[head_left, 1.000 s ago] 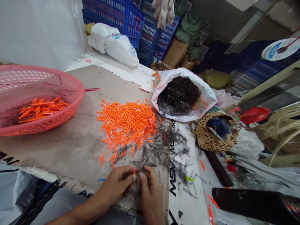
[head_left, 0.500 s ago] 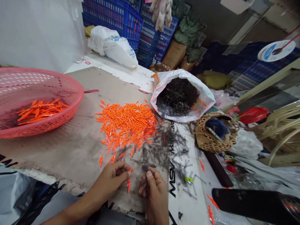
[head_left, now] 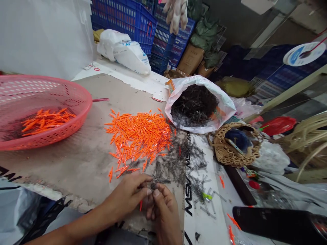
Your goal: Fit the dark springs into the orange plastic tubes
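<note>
Cardboard worktop [head_left: 76, 146]: left hand [head_left: 126, 195], right hand [head_left: 163, 212] half-closed, fingertips [head_left: 149, 191] meeting over dark springs [head_left: 163, 177]; grip unclear.

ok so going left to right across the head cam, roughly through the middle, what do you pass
pink plastic basket → loose orange plastic pieces → scattered dark coil springs → woven wicker basket → coil of pale tubing

Bare left hand [head_left: 126, 195] and forearm [head_left: 84, 226], bare right hand [head_left: 165, 212]; dark cloth [head_left: 120, 237] below, perhaps their clothing
</note>
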Action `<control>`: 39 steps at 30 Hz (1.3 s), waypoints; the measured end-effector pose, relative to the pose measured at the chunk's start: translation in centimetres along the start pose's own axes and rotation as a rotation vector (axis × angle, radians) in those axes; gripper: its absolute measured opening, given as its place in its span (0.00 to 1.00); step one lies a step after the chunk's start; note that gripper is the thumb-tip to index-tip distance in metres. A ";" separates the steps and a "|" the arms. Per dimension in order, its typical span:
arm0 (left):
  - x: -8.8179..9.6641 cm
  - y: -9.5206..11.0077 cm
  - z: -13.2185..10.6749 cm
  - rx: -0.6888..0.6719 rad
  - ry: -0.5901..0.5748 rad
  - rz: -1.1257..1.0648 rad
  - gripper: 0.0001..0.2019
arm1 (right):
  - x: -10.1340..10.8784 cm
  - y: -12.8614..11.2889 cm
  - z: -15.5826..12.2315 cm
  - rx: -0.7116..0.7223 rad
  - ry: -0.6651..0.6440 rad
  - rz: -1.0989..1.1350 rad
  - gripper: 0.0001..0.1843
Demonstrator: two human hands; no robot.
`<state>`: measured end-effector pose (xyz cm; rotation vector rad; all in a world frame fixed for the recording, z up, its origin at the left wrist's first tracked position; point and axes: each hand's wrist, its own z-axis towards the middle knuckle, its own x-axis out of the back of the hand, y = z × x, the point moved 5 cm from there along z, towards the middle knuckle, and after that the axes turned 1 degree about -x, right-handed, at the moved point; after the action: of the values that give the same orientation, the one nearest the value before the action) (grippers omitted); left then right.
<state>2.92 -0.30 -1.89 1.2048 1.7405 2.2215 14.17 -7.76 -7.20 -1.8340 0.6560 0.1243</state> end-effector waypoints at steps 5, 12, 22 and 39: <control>-1.6 -1.0 0.4 0.266 -0.245 -0.336 0.09 | 1.3 -1.5 -0.7 0.268 0.028 -0.402 0.15; -1.9 -1.1 -0.2 0.484 -0.269 -0.818 0.09 | 0.4 -4.6 -3.1 1.057 0.036 -1.111 0.18; -1.5 -2.0 -1.0 0.458 -0.224 -0.916 0.07 | 1.5 -1.8 -2.0 0.261 0.174 -0.377 0.09; -3.0 -3.6 -0.9 0.542 -0.082 -0.848 0.09 | 1.3 -0.8 0.0 0.223 0.377 -0.320 0.19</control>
<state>3.01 -1.26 -6.59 0.4120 2.2963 1.2439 15.65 -8.11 -7.07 -1.7322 0.5964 -0.4975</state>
